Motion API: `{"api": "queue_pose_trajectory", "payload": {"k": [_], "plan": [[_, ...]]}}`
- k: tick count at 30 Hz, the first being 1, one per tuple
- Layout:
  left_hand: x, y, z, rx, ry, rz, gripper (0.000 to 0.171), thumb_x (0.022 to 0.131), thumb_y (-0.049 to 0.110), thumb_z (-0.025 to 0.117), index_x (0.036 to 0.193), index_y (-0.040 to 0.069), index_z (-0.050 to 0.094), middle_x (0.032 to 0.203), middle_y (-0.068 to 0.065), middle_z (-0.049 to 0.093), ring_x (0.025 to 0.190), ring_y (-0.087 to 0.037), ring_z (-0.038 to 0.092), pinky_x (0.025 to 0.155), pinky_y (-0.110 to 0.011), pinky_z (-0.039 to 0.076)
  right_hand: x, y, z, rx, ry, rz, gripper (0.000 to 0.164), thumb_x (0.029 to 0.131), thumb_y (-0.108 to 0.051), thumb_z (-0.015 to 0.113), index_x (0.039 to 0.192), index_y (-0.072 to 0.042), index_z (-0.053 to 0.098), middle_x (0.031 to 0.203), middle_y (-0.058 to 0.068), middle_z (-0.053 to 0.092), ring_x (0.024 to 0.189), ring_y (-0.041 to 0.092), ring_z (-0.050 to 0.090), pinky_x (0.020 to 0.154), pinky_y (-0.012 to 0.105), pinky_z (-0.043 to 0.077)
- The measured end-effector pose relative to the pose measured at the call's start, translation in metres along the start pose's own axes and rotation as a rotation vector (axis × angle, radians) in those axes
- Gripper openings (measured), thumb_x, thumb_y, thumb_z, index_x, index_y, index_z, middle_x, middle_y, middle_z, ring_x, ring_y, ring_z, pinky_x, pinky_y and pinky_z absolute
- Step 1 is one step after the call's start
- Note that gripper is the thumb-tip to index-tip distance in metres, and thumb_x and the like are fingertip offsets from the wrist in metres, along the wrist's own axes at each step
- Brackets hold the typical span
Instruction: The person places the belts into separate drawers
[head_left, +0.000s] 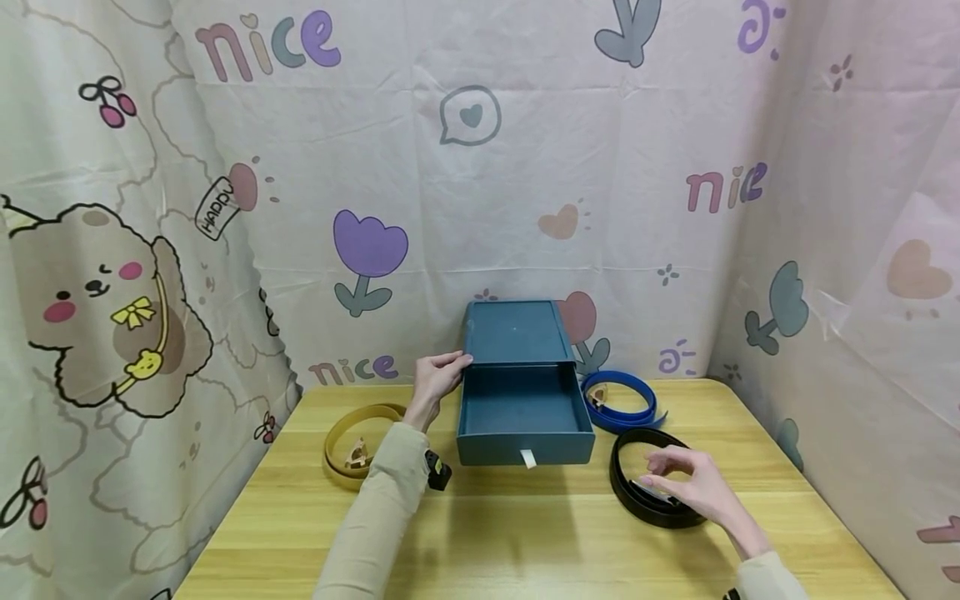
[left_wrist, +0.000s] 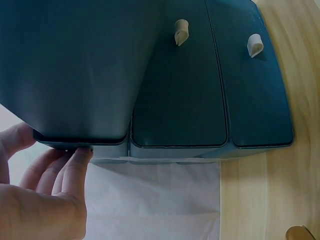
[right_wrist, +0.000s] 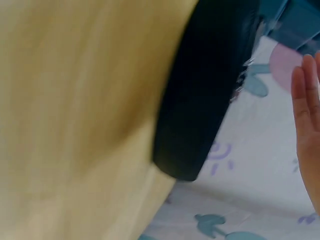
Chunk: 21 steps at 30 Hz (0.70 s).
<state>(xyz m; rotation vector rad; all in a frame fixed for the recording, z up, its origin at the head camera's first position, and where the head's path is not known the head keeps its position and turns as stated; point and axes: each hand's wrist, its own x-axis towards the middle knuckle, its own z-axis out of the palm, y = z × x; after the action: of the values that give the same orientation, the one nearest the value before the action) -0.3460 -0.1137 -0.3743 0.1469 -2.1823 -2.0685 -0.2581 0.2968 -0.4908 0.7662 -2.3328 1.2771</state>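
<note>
A teal drawer box point(head_left: 517, 331) stands at the back of the table, its top drawer point(head_left: 491, 447) pulled out, the inside bare. My left hand point(head_left: 433, 385) holds the box's upper left front corner, thumb on top and fingers against the side. In the left wrist view, two lower drawers point(left_wrist: 182, 95) with white tabs are closed. My right hand point(head_left: 696, 482) hovers over a coiled black belt point(head_left: 624, 487), its fingers bent loosely and apart from the thumb. The right wrist view shows the belt's dark band point(right_wrist: 207, 90) beside the fingers point(right_wrist: 311, 95), with a gap between.
A coiled blue belt point(head_left: 621, 422) with a gold buckle lies right of the drawer box. Left of it, a yellow belt point(head_left: 331, 454) is coiled, partly behind my left forearm. A printed curtain point(head_left: 495, 208) surrounds the wooden table point(head_left: 517, 533).
</note>
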Motion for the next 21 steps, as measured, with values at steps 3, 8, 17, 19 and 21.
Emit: {"api": "queue_pose_trajectory", "payload": {"k": [3, 8, 17, 19, 21], "plan": [[0.0, 0.0, 0.0, -0.003, 0.0, 0.0, 0.041, 0.091, 0.022, 0.075, 0.127, 0.002, 0.07, 0.135, -0.02, 0.066, 0.123, -0.035, 0.065, 0.101, -0.039, 0.054, -0.008, 0.007, -0.004, -0.041, -0.023, 0.045, 0.025, 0.077, -0.004, 0.085, 0.099, -0.006, 0.075, 0.086, -0.011, 0.072, 0.077, 0.004, 0.066, 0.07, 0.021, 0.057], [-0.001, 0.0, 0.0, -0.001, 0.001, 0.001, 0.041, 0.092, 0.022, 0.075, 0.127, 0.002, 0.07, 0.135, -0.02, 0.065, 0.122, -0.034, 0.065, 0.101, -0.04, 0.054, -0.018, 0.014, -0.01, -0.096, -0.074, 0.098, 0.028, 0.076, -0.008, 0.086, 0.102, -0.004, 0.074, 0.09, -0.006, 0.074, 0.082, 0.004, 0.066, 0.071, 0.026, 0.058], [-0.001, 0.001, 0.0, -0.004, 0.002, 0.0, 0.041, 0.092, 0.022, 0.075, 0.127, 0.001, 0.069, 0.136, -0.021, 0.064, 0.123, -0.034, 0.065, 0.101, -0.04, 0.053, -0.026, 0.023, -0.016, -0.158, -0.161, 0.064, 0.038, 0.072, -0.016, 0.09, 0.103, -0.003, 0.072, 0.095, 0.008, 0.074, 0.089, 0.001, 0.061, 0.073, 0.026, 0.052], [-0.001, 0.001, 0.0, -0.006, 0.004, -0.002, 0.042, 0.091, 0.022, 0.075, 0.127, 0.001, 0.069, 0.136, -0.02, 0.064, 0.123, -0.034, 0.065, 0.101, -0.04, 0.053, -0.026, 0.026, -0.017, -0.16, -0.195, 0.043, 0.037, 0.071, -0.015, 0.091, 0.102, -0.005, 0.072, 0.095, 0.006, 0.073, 0.089, 0.002, 0.059, 0.073, 0.026, 0.051], [-0.001, 0.001, 0.0, -0.006, 0.005, -0.001, 0.042, 0.091, 0.022, 0.075, 0.127, 0.0, 0.069, 0.136, -0.021, 0.064, 0.123, -0.034, 0.065, 0.101, -0.04, 0.053, -0.026, 0.028, -0.018, -0.147, -0.245, 0.047, 0.037, 0.072, -0.016, 0.09, 0.102, -0.006, 0.071, 0.096, 0.006, 0.071, 0.09, 0.0, 0.057, 0.073, 0.025, 0.05]]}}
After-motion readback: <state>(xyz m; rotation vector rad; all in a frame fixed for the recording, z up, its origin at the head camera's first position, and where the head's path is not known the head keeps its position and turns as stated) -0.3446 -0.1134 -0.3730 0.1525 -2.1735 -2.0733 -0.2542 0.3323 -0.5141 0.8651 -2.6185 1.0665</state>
